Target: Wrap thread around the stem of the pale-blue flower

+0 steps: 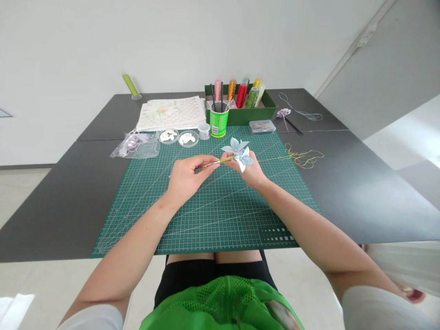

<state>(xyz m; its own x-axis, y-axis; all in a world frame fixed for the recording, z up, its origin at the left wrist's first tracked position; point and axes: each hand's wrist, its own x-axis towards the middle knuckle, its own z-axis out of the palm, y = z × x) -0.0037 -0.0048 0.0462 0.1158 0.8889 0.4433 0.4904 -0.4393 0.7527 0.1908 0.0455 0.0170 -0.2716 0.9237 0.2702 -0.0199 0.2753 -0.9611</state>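
Over the cutting mat (pixel 213 220) I hold a small spray of pale blue artificial flowers (pixel 237 149). Its stem (pixel 227 159) is wrapped in yellow-green near the blossoms and runs on as thin bare wire. My left hand (pixel 190 174) is closed, thumb and forefinger pinching the wire part. My right hand (pixel 252 173) is closed just behind the blossoms, fingertips at the green part of the stem; the petals partly hide it. From the loose yellow-green thread (pixel 304 159) on the right, a strand runs toward my right hand.
At the back stand a green box (pixel 247 117) of thread spools and a green can (pixel 218 123) of sticks. Paper sheets (pixel 172 114), petal dishes (pixel 188 139), a plastic bag (pixel 135 145) and a clear case (pixel 262 127) lie around. A purple flower (pixel 283 112) lies at right.
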